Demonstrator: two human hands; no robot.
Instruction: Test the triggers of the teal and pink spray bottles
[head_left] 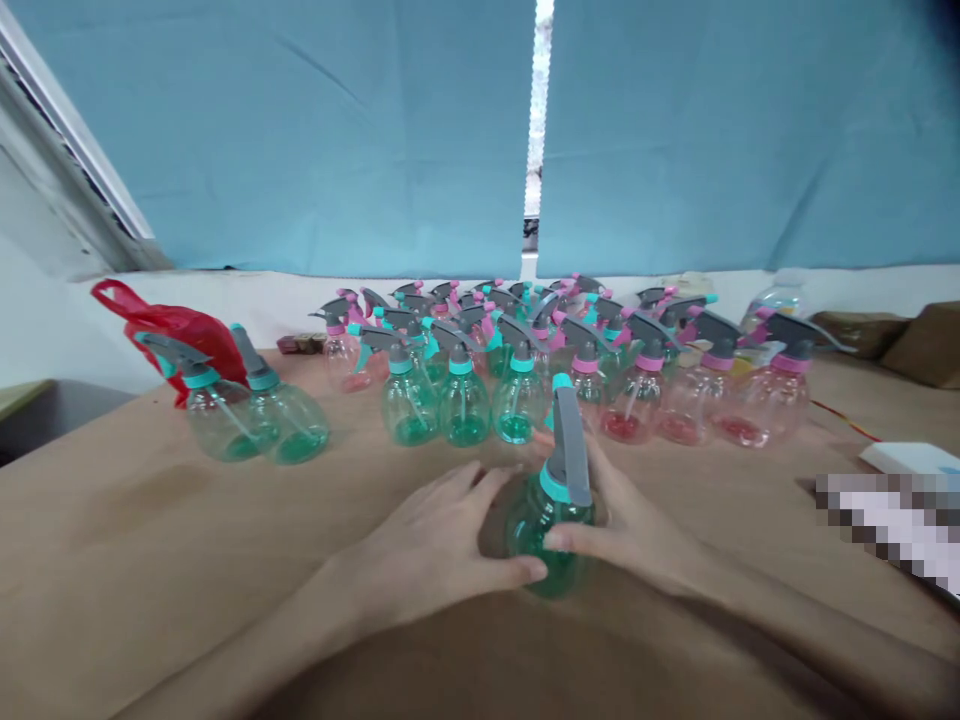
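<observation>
A green spray bottle (553, 520) with a grey trigger head and teal collar stands on the brown table (150, 560) just in front of me. My left hand (442, 545) wraps its left side, thumb against the lower body. My right hand (626, 520) cups its right side, thumb across the front. Both hands grip the bottle.
Behind stands a crowd of several green and pink spray bottles (517, 370). Two more green bottles (255, 420) sit at the left beside a red plastic bag (180, 335). A white object (911, 460) and brown boxes (900, 340) lie at the right. Blue curtains hang behind.
</observation>
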